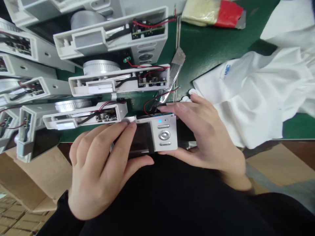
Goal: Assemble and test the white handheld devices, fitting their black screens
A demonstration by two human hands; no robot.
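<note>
A white device [166,132] with a dark screen, silver buttons and a lit blue light lies at the table's front edge, its screen side up. My left hand [105,164] grips its left part, fingertips on a small white piece [132,119] at the upper edge and thumb below the screen. The device's right end is between the fingers and thumb of my right hand [199,131]. A thin red and black wire [147,104] rises from the top edge. What lies under my left fingers is hidden.
Several similar open white housings [118,82] with wires and silver dials stand behind and to the left. At the right lies a crumpled white cloth [251,88]. A yellow and red packet [214,13] is at the back. Cardboard boxes [41,170] sit below the table's left side.
</note>
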